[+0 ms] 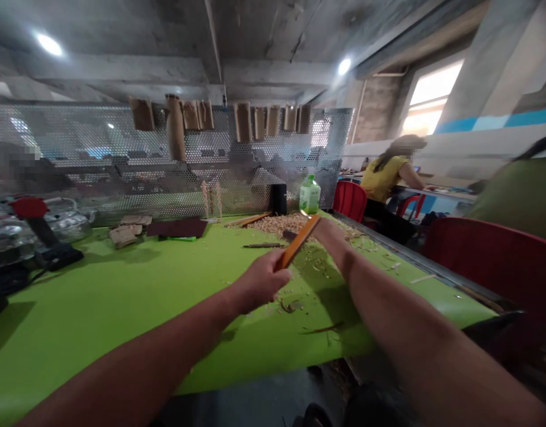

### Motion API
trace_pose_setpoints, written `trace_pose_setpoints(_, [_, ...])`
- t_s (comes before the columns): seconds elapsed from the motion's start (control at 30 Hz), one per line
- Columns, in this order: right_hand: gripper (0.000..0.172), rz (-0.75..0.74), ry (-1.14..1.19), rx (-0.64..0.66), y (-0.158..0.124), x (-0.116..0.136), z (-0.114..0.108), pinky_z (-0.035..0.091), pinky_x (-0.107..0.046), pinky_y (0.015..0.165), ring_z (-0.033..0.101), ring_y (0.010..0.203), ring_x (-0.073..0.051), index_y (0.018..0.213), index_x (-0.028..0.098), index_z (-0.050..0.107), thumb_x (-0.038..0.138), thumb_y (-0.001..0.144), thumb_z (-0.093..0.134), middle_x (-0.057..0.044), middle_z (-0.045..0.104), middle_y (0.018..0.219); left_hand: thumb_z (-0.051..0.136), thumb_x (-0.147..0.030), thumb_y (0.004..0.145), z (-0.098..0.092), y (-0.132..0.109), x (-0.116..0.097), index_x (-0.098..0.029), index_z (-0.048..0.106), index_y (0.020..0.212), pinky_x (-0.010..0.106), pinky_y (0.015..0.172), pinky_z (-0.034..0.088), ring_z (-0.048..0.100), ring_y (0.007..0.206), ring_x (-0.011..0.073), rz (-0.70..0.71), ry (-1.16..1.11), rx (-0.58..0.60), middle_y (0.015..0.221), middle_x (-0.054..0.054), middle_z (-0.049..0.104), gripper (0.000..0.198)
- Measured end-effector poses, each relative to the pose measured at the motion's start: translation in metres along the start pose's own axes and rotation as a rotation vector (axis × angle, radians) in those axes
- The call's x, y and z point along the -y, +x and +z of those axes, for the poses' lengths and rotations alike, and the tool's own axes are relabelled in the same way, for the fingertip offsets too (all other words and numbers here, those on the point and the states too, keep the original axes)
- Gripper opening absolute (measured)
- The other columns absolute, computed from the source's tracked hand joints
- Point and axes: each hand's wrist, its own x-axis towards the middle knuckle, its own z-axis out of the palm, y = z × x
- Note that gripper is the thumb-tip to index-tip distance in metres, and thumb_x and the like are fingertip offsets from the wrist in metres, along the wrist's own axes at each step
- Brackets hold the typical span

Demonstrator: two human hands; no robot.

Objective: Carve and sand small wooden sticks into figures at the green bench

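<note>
My left hand (268, 274) is closed round the near end of a flat orange-brown wooden strip (302, 238), which slants up and away to the right. At the strip's far end is my right hand (329, 231), blurred; it looks closed on that end, though its fingertips are hidden. Beyond the hands lies a heap of wood shavings (275, 224). A slim dark pointed tool (261, 245) rests on the green table top (166, 296) left of the strip. Behind the strip, a short dark piece (290, 235) is partly covered.
A green-labelled bottle (310, 196) and a black box (278, 199) stand at the back. A red-and-black power tool (44, 231) is at left. Brown sheets (177, 228) lie near the mesh partition (166, 178). Red chairs (490, 267) and seated people are at right.
</note>
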Motion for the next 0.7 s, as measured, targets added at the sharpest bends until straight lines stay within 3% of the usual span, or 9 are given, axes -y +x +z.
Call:
trace_pose_setpoints(0.07, [0.035,0.022,0.053,-0.029,0.009,-0.013,-0.003,0.044,-0.028,0.069,0.066,0.093,-0.027,0.108,0.011,0.071,0.028,0.09,0.046,-0.019,0.07,0.103,0.054,-0.026,0.086,0.0,0.001,0.001,-0.016,0.054,0.119,0.019,0.041,0.037,0.04,0.045,0.0064,0.031,-0.029,-0.037,0.066,-0.004,0.049,0.035])
trace_pose_setpoints(0.13, [0.036,-0.026,0.107,-0.075,0.009,-0.011,0.001,0.042,-0.027,0.066,0.066,0.09,-0.025,0.107,0.013,0.071,0.028,0.09,0.043,-0.016,0.071,0.101,0.052,-0.024,0.086,-0.009,0.007,0.005,-0.016,0.051,0.119,0.019,0.038,0.033,0.037,0.041,0.0065,-0.029,-0.073,-0.116,0.06,-0.007,0.045,0.033])
trace_pose_setpoints(0.27, [0.031,-0.267,0.164,-0.108,-0.013,0.023,0.018,0.038,-0.025,0.063,0.062,0.081,-0.02,0.103,0.017,0.071,0.027,0.084,0.049,-0.01,0.072,0.092,0.047,-0.018,0.085,-0.027,0.021,0.018,-0.016,0.051,0.101,0.019,0.034,0.027,0.034,0.037,0.0065,-0.128,-0.14,-0.234,0.054,-0.008,0.04,0.016])
trace_pose_setpoints(0.43, [0.027,-0.511,0.084,-0.053,-0.048,0.054,0.027,0.034,-0.024,0.063,0.058,0.075,-0.017,0.097,0.022,0.071,0.025,0.081,0.049,-0.005,0.071,0.086,0.049,-0.019,0.085,-0.028,0.025,0.024,-0.019,0.047,0.085,0.018,0.035,0.028,0.036,0.037,0.0053,-0.131,-0.135,-0.23,0.056,-0.008,0.041,0.002])
trace_pose_setpoints(0.53, [0.025,-0.56,0.003,-0.025,-0.058,0.058,0.025,0.034,-0.024,0.062,0.058,0.072,-0.017,0.093,0.022,0.07,0.027,0.083,0.048,-0.005,0.071,0.085,0.049,-0.02,0.086,-0.027,0.024,0.023,-0.02,0.045,0.083,0.017,0.036,0.03,0.038,0.038,0.0046,-0.122,-0.169,-0.238,0.06,-0.008,0.044,0.005])
trace_pose_setpoints(0.7, [0.025,-0.517,-0.063,-0.049,-0.058,0.056,0.02,0.038,-0.025,0.065,0.062,0.075,-0.019,0.093,0.023,0.07,0.029,0.086,0.046,-0.008,0.071,0.088,0.054,-0.023,0.087,-0.023,0.022,0.017,-0.019,0.05,0.092,0.018,0.036,0.028,0.034,0.036,0.0053,-0.135,-0.053,-0.27,0.055,-0.009,0.039,0.008])
